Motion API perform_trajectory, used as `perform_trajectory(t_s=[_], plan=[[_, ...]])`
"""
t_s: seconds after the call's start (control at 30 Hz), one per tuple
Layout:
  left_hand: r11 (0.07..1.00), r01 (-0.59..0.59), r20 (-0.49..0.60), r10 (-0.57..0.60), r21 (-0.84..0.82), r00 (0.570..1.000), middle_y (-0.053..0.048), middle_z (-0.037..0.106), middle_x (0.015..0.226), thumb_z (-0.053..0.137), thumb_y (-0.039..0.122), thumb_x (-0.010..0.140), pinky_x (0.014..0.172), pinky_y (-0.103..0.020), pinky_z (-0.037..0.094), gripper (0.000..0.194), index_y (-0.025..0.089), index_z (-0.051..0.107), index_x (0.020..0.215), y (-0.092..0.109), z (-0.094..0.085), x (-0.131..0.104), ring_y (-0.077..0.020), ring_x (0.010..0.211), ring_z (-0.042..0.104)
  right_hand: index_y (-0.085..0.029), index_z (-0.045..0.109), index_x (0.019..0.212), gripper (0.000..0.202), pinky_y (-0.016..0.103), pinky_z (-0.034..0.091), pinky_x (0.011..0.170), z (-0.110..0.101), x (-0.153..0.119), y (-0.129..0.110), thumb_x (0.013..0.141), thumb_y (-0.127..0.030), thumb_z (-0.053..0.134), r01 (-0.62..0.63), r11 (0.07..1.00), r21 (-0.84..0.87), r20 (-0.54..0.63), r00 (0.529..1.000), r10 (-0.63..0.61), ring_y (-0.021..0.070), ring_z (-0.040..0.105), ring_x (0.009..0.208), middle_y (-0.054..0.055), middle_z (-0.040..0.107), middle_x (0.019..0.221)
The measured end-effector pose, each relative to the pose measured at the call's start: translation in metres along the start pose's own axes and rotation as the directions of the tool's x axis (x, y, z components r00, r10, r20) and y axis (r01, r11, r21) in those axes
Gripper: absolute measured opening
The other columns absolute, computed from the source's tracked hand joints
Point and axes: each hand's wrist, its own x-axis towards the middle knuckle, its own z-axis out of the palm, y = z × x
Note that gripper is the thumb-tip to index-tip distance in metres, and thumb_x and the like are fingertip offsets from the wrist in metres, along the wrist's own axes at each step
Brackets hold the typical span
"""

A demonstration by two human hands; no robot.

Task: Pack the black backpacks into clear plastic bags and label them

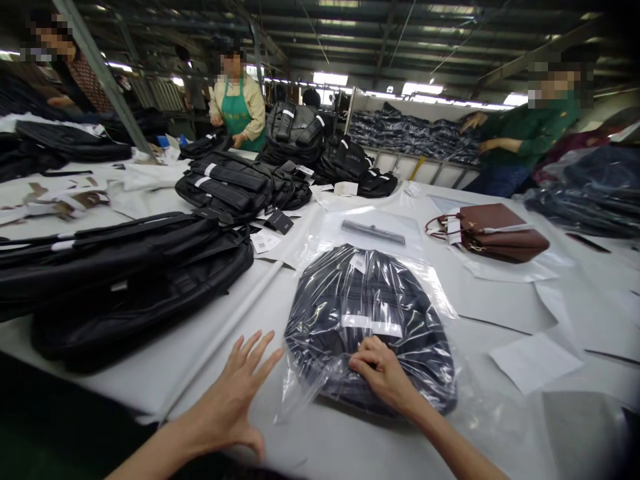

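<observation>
A black backpack (320, 287) lies on the table in front of me inside a clear plastic bag (303, 393). White bands cross its straps, and a small white tag shows near its top. My right hand (383, 373) rests on the lower middle of the bag, fingers closed in a pinch on the plastic film. To the left of the bag, my left hand (237, 393) hovers above the table with its fingers spread and nothing in it. A loose corner of plastic lies just right of that hand.
Black backpacks (140, 267) are stacked at the left, with more (230, 183) farther back. A brown handbag (505, 233) sits at the right, near a white paper sheet (535, 360). Behind the bag lies a flat ruler-like strip (373, 231). Co-workers stand around the table.
</observation>
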Motion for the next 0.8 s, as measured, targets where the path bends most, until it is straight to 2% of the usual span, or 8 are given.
perform_trajectory(t_s=[0.13, 0.23, 0.3, 0.37, 0.43, 0.53, 0.6, 0.8], plan=[[0.981, -0.110, -0.257, 0.149, 0.159, 0.955, -0.019, 0.032, 0.142, 0.069, 0.063, 0.062, 0.105, -0.064, 0.014, 0.080, 0.021, 0.047, 0.127, 0.019, 0.046, -0.001, -0.0398, 0.129, 0.027, -0.021, 0.063, 0.064, 0.027, 0.031, 0.035, 0.070, 0.000, -0.002, 0.002, 0.087, -0.033, 0.055, 0.015, 1.000, 0.018, -0.024, 1.000, -0.015, 0.0166, 0.047, 0.075, 0.001, 0.051, 0.070], [0.965, -0.252, -0.407, 0.261, 0.078, 0.875, -0.011, 0.050, 0.130, 0.057, 0.027, 0.085, 0.107, -0.055, 0.022, 0.021, 0.024, 0.059, 0.106, 0.032, 0.052, 0.011, -0.0267, 0.117, 0.043, -0.021, 0.063, 0.064, 0.028, 0.031, 0.036, 0.070, 0.000, -0.003, 0.003, 0.087, -0.034, 0.055, 0.018, 1.000, 0.026, -0.041, 0.999, -0.017, 0.0163, 0.048, 0.075, 0.001, 0.051, 0.070], [0.936, -0.347, -0.463, 0.283, -0.057, 0.840, -0.008, 0.061, 0.114, 0.047, 0.019, 0.089, 0.103, -0.049, 0.032, 0.018, 0.022, 0.060, 0.101, 0.037, 0.049, 0.016, -0.0223, 0.105, 0.051, -0.021, 0.063, 0.064, 0.029, 0.031, 0.037, 0.069, 0.001, -0.003, 0.004, 0.087, -0.036, 0.054, 0.019, 1.000, 0.023, -0.048, 0.999, -0.018, 0.0163, 0.048, 0.074, 0.001, 0.051, 0.070], [0.911, -0.286, -0.496, 0.109, -0.297, 0.862, -0.007, 0.066, 0.092, 0.043, 0.022, 0.091, 0.088, -0.038, 0.046, 0.018, 0.020, 0.060, 0.092, 0.041, 0.047, 0.019, -0.0189, 0.087, 0.057, -0.021, 0.064, 0.065, 0.029, 0.030, 0.037, 0.070, 0.001, -0.003, 0.005, 0.087, -0.037, 0.054, 0.018, 1.000, 0.019, -0.051, 0.999, -0.017, 0.0163, 0.048, 0.075, 0.001, 0.052, 0.071], [0.798, -0.013, -0.440, -0.318, -0.602, 0.840, -0.003, 0.062, 0.068, 0.041, 0.030, 0.092, 0.066, -0.027, 0.049, 0.026, 0.019, 0.059, 0.077, 0.043, 0.051, 0.024, -0.0150, 0.065, 0.057, -0.021, 0.065, 0.065, 0.029, 0.030, 0.037, 0.069, 0.001, -0.002, 0.005, 0.087, -0.037, 0.054, 0.011, 1.000, 0.015, -0.048, 0.999, -0.010, 0.0160, 0.048, 0.074, 0.001, 0.052, 0.070], [0.357, 0.293, -0.139, -0.812, -0.887, 0.567, 0.003, 0.049, 0.049, 0.045, 0.048, 0.087, 0.045, -0.021, 0.040, 0.038, 0.017, 0.057, 0.069, 0.041, 0.065, 0.032, -0.0118, 0.046, 0.047, -0.020, 0.064, 0.063, 0.031, 0.029, 0.036, 0.068, 0.000, 0.000, 0.003, 0.087, -0.036, 0.054, -0.017, 1.000, 0.013, -0.036, 0.999, 0.017, 0.0152, 0.049, 0.071, 0.000, 0.053, 0.067], [0.177, 0.308, -0.005, -0.873, -0.935, 0.488, 0.005, 0.046, 0.044, 0.052, 0.056, 0.079, 0.040, -0.021, 0.036, 0.042, 0.015, 0.060, 0.075, 0.037, 0.074, 0.037, -0.0112, 0.041, 0.043, -0.020, 0.063, 0.062, 0.031, 0.029, 0.036, 0.068, -0.001, 0.002, 0.001, 0.087, -0.034, 0.054, -0.045, 0.999, 0.011, -0.034, 0.998, 0.045, 0.0149, 0.050, 0.070, 0.000, 0.053, 0.066], [0.092, 0.307, 0.072, -0.872, -0.947, 0.484, 0.006, 0.047, 0.043, 0.065, 0.052, 0.070, 0.040, -0.020, 0.037, 0.037, 0.016, 0.056, 0.066, 0.013, 0.077, 0.043, -0.0101, 0.039, 0.044, -0.019, 0.064, 0.059, 0.029, 0.027, 0.036, 0.066, 0.001, 0.007, -0.001, 0.084, -0.032, 0.057, -0.115, 0.993, 0.018, -0.046, 0.992, 0.115, 0.0140, 0.052, 0.068, -0.001, 0.055, 0.062]])
